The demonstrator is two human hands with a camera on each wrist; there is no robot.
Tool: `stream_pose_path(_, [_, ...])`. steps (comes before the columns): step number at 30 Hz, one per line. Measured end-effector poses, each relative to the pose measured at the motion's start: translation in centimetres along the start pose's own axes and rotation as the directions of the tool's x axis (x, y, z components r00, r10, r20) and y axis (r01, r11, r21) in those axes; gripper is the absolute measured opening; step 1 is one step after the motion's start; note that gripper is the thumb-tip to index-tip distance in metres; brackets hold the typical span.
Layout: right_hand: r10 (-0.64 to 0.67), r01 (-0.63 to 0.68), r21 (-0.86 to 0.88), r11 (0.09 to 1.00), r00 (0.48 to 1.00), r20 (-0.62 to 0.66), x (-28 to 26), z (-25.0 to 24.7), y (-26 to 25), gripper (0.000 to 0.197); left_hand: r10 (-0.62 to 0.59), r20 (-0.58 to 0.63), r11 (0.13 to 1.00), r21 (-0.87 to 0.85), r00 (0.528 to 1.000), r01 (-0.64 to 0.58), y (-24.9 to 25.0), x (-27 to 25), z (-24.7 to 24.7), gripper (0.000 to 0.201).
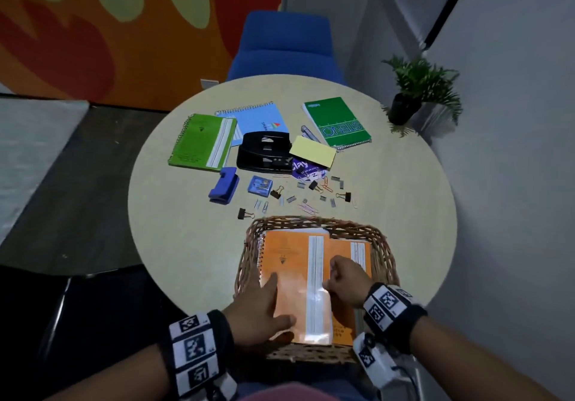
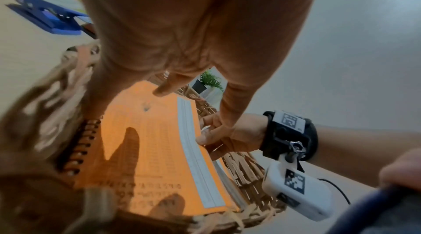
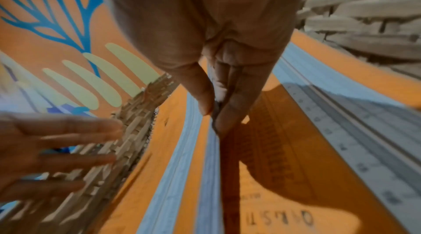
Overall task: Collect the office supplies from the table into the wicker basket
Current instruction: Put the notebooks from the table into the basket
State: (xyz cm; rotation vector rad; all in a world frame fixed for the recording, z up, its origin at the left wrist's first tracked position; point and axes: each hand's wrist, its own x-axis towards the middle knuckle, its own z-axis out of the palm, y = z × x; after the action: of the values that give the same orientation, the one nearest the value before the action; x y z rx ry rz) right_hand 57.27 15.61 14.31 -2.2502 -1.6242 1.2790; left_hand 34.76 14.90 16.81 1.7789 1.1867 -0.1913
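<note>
I settle the orange notebook (image 1: 292,264) into the wicker basket (image 1: 384,254), right fingers (image 3: 206,94) pinching its edge, left hand (image 1: 264,310) flat and open (green notebook (image 1: 202,142) probably next).

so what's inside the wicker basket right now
Inside the wicker basket: an orange spiral notebook on top of a second orange notebook. The left hand and right hand cover parts; anything beneath is hidden.

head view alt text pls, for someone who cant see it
Two hands settle an orange spiral notebook into a wicker basket: the left hand lies flat on its cover, the right hand pinches its edge. Notebooks, hole punches and clips lie beyond on the round table.
</note>
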Motion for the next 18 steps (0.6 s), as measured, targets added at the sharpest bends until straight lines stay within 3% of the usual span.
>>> stream_pose_path(3, [0.057,-0.056,-0.02,0.998,0.998,0.01,0.5,0.4,-0.4,0.023,-0.001,0.035,0.996,0.091,0.999,-0.003,-0.2,1.4,-0.1,0.09])
stream_pose_path(6, [0.1,-0.099,-0.055,0.994,0.995,0.006,1.0,0.2,-0.9,0.029,0.135,0.18,0.955,0.238,0.974,-0.176,1.6,1.9,0.0,0.046])
stream_pose_path(8, [0.123,-0.123,-0.127,0.984,0.992,-0.011,1.1,-0.1,-1.2,0.029,0.185,0.275,0.902,0.334,0.943,-0.274,2.5,2.2,0.9,0.032])
stream_pose_path(12, [0.166,-0.164,-0.215,0.963,0.986,-0.006,1.6,0.0,-1.4,0.026,0.1,0.334,0.745,0.599,0.937,-0.293,3.1,2.8,2.9,0.027])
stream_pose_path(16, [0.166,-0.155,-0.238,0.959,0.986,0.026,2.1,0.3,-1.1,0.023,0.08,0.299,0.722,0.641,0.951,-0.262,3.0,2.9,4.3,0.031])
stream_pose_path(18, [0.135,-0.119,-0.218,0.969,0.989,0.061,1.8,-0.3,-1.1,0.022,0.059,0.345,0.741,0.613,0.937,-0.273,3.2,3.1,3.5,0.025])
